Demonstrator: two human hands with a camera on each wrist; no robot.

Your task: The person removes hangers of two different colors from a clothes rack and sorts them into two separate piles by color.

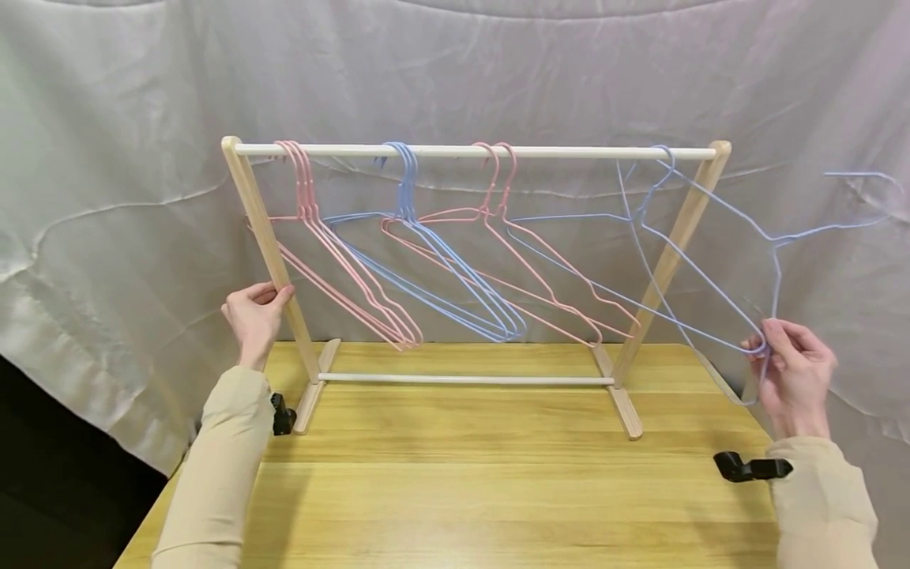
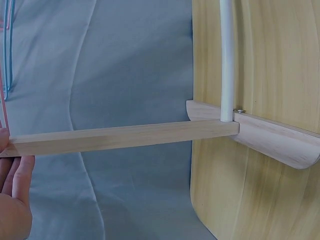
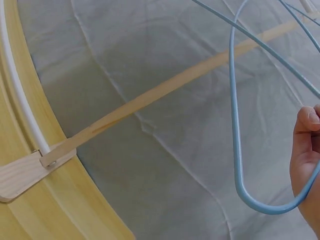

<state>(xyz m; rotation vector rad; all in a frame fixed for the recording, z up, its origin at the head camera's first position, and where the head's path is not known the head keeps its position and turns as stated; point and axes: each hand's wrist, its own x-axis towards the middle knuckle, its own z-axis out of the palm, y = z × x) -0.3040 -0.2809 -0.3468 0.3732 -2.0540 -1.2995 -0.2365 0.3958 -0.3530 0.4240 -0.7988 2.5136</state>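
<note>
My left hand (image 1: pixel 257 316) pinches the left wooden upright (image 1: pixel 266 231) of a clothes rack between thumb and fingers; the left wrist view shows the same upright (image 2: pixel 120 139). Off to the right, my right hand (image 1: pixel 799 367) grips a blue wire hanger (image 1: pixel 810 234) that is off the rail, its hook pointing right. Another blue hanger (image 1: pixel 672 166) hangs on the rack's white top rail (image 1: pixel 576 152), its near corner at my right fingers. Whether those fingers hold that corner too is unclear. A blue wire loop (image 3: pixel 235 125) passes by the right hand in the right wrist view.
Pink hangers (image 1: pixel 302 178) hang at the rail's left, several blue hangers (image 1: pixel 407 183) near the middle, and two pink hangers (image 1: pixel 506 182) right of them. The rack stands on a wooden table (image 1: pixel 455 490), with a grey curtain (image 1: pixel 455 71) behind it.
</note>
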